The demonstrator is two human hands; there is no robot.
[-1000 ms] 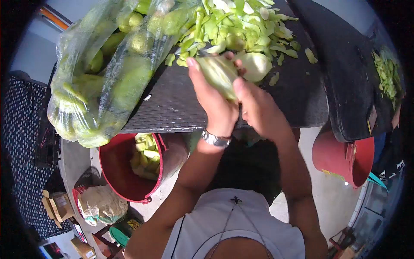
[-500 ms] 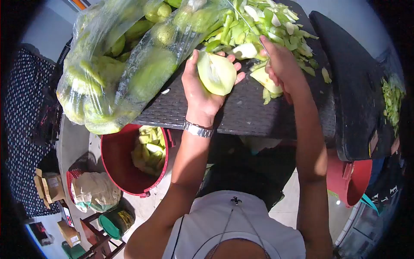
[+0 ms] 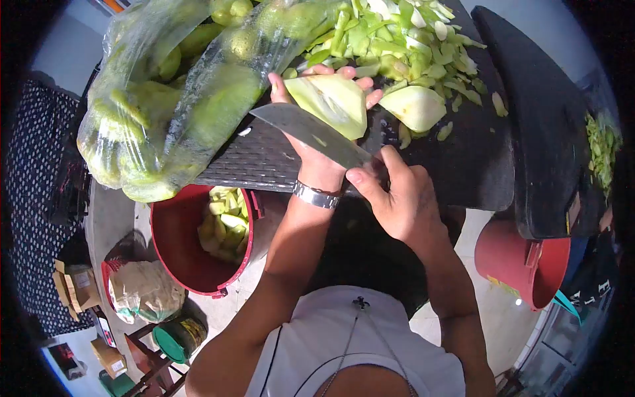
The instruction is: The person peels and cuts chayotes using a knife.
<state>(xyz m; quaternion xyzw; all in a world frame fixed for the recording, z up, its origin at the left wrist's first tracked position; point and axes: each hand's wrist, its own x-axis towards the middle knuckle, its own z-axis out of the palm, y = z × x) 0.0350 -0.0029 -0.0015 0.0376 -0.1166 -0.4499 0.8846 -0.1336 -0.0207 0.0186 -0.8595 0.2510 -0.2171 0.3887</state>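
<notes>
Cupped in my left hand (image 3: 319, 162) lies a peeled, pale-green fruit half (image 3: 334, 99), its flat cut face with a narrow core turned up. The fingers curl behind it and the thumb is at its left edge. My right hand (image 3: 405, 198) grips a knife (image 3: 307, 134) with a broad metal blade. That blade slants across, just in front of the fruit's near edge and over my left palm; whether it touches is unclear. The knife's handle is mostly hidden in my fist. Another peeled piece (image 3: 415, 108) rests on the dark woven-pattern table (image 3: 456, 169), right of my left hand.
A clear plastic bag (image 3: 149, 132) of green fruit fills the table's left side. Peelings (image 3: 403, 49) are heaped at the back. Below the table's edge stands a red bucket (image 3: 175, 245) holding cut pieces (image 3: 225, 225); another red bucket (image 3: 499, 255) is at right, beside a black chair (image 3: 529, 119).
My right hand has brought the knife from beside the peelings to the near edge of the held fruit half. The other piece now lies uncovered on the table.
</notes>
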